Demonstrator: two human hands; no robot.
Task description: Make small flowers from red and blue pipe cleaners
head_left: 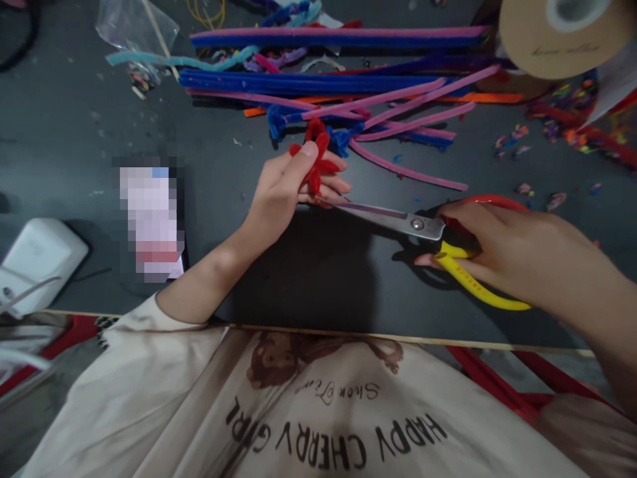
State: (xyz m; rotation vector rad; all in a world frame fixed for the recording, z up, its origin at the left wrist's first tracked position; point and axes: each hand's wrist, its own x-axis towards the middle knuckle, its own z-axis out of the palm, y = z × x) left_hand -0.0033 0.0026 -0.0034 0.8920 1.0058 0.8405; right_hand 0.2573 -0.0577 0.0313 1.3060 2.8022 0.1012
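My left hand point(286, 182) pinches a red flower shape point(318, 162) of fuzzy pipe cleaner between thumb and fingers, its petals spreading over the palm. From the right, my right hand point(517, 242) grips scissors point(393, 218) by their red and yellow handles. Their blades look nearly together, and the tips reach the lower end of the red flower at my left fingers. Whether anything lies between the tips is too small to tell. Just beyond my left hand lie pink pipe cleaners point(408, 170) with blue curled ends point(341, 141).
Blue pipe cleaners point(298, 82) lie in a bundle across the back. A ribbon spool point(527, 40) stands at the back right, near colourful scraps point(577, 133). At left are a blurred-out phone point(152, 219), a white device point(42, 265) and a plastic bag point(137, 26).
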